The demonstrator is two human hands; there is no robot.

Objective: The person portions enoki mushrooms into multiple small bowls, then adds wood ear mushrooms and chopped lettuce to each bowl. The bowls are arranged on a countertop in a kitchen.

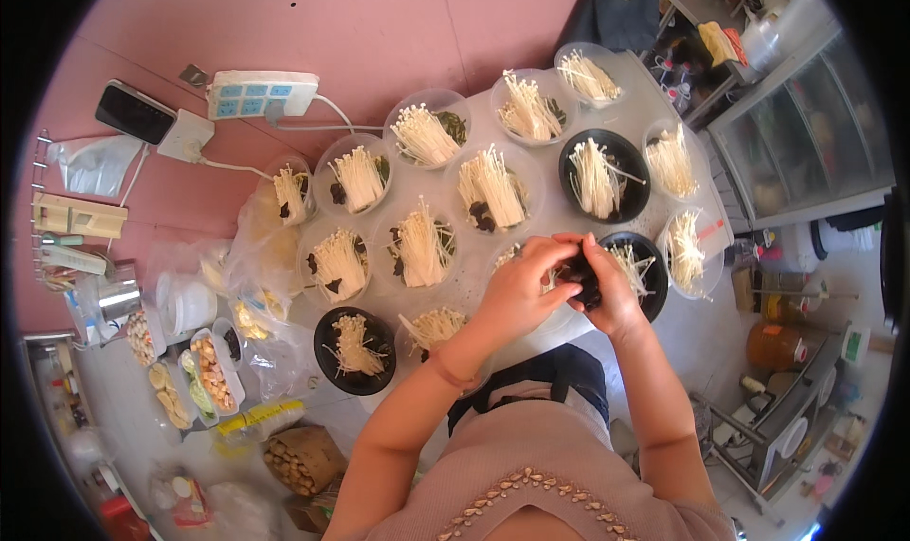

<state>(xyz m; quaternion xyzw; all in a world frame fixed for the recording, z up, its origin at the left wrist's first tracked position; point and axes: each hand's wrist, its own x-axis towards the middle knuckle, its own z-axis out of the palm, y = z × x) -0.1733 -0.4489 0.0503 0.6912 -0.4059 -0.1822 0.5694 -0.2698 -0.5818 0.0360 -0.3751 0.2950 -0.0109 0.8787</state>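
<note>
My left hand (526, 278) and my right hand (608, 285) meet above the near right part of the table, fingers around dark wood ear fungus (586, 279). Beneath them is a clear bowl with enoki mushrooms, mostly hidden. Just right of my right hand stands a black bowl of enoki (635, 269). Several clear bowls hold enoki bundles, some with dark fungus pieces beside them, such as the enoki in the middle bowl (421, 248) and the larger bundle behind it (492, 185). Another black bowl with enoki (357, 349) sits at the near left.
A power strip (263, 94) and a phone (135, 111) are on the pink wall. Plastic bags (266, 256) lie at the table's left end. Food containers (213, 374) and a paper bag (306, 463) stand lower left. A glass-doored cabinet (807, 128) is at the right.
</note>
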